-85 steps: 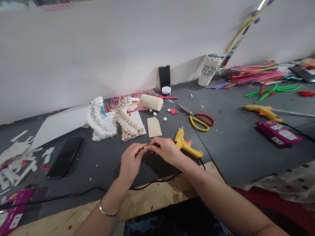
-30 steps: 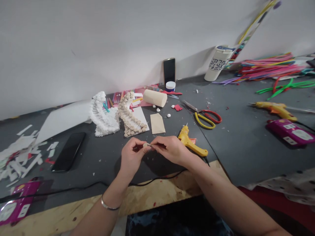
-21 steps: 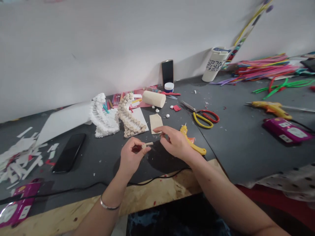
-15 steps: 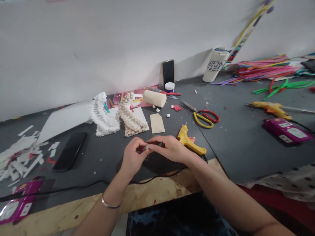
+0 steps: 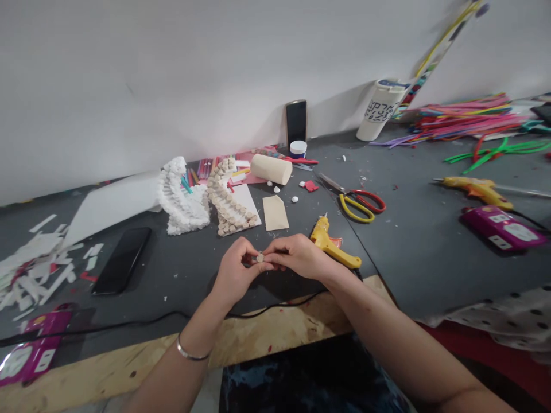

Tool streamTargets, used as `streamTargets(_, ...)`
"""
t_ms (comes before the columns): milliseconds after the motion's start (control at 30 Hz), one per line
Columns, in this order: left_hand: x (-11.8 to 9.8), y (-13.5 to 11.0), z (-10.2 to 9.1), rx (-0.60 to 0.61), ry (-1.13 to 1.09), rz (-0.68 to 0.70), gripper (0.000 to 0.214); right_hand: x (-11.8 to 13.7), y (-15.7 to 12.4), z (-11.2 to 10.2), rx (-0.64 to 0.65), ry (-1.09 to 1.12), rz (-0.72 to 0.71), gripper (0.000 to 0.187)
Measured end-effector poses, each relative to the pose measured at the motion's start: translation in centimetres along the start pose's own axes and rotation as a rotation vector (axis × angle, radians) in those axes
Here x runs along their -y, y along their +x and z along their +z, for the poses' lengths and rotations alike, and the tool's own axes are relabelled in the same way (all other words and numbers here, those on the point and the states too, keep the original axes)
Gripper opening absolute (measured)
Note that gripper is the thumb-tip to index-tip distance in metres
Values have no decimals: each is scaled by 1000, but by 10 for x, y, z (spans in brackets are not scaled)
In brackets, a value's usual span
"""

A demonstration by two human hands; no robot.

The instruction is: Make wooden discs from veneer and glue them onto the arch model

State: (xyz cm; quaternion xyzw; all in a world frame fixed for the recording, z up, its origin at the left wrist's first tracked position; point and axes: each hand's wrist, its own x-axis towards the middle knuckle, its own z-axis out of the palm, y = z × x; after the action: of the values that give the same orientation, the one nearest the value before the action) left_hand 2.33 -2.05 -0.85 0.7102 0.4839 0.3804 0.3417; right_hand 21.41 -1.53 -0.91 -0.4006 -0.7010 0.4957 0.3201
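Between the fingertips of both hands is a small beige round piece [image 5: 260, 258], like a little rolled disc. My left hand [image 5: 236, 267] pinches it from the left, with a metal bangle on that wrist. From the right, my right hand [image 5: 299, 256] pinches at the same piece. Just beyond the hands stands a curved model covered in beige discs [image 5: 232, 209], resting on a white card. A similar model in crumpled white [image 5: 183, 203] is to its left. A beige paper piece [image 5: 275, 213] and a beige roll [image 5: 271, 169] lie behind my right hand.
A yellow glue gun [image 5: 333, 244] lies right of my right hand, with scissors [image 5: 353, 198] beyond. At left are a black phone [image 5: 121, 261] and white paper scraps [image 5: 38, 275]. A cable [image 5: 159, 317] crosses the front. A tumbler [image 5: 379, 112] stands at the back.
My fingers have turned the small piece slightly, so its round face shows more clearly. Both hands stay together in nearly the same place; the view has shifted slightly.
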Motion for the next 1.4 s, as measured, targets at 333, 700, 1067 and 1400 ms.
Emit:
streamTargets(333, -1, 3, -7, 70, 59, 56, 23, -1, 3, -4, -64, 63, 25, 20)
streamTargets(700, 0, -1, -2, -5, 79, 107, 23, -2, 5, -3, -164, -37, 19, 22)
streamTargets(1067, -2, 0, 4, -84, -184, -100, 23, 7, 3, -1, -217, -317, -90, 14)
streamTargets(1400, 6, 6, 1, -80, -172, -116, 25, 10, 8, 1, -261, -368, -50, 9)
